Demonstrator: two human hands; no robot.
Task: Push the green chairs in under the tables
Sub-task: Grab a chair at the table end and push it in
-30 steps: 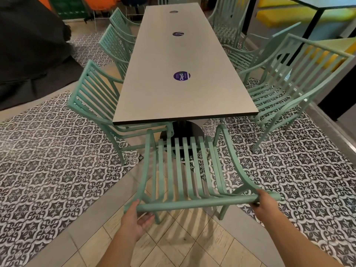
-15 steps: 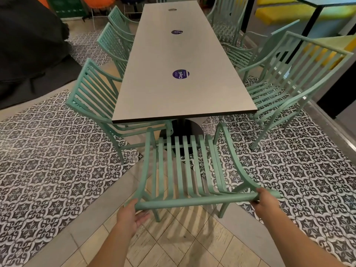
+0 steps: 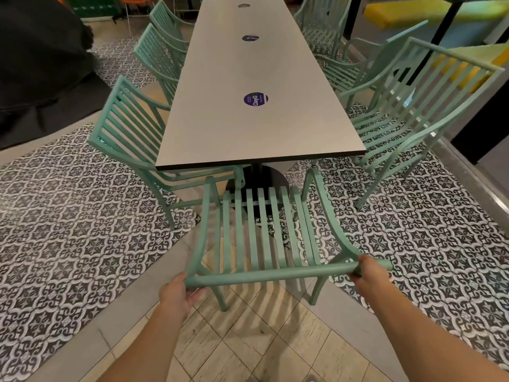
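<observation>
Visibly seven mint-green slatted metal chairs; nearest chair (image 3: pixel 264 238) faces long grey table (image 3: pixel 256 86), top rail crosswise; left hand (image 3: pixel 176 295), right hand (image 3: pixel 369 274) fingers curled round rail.

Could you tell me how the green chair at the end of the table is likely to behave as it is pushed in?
The chair looks like rigid slatted metal, so it should move as one stiff piece. Both the left hand and right hand grip its top rail, high up, so it may tip forward if a leg catches. Its thin legs might snag on joints in the floor.
</observation>
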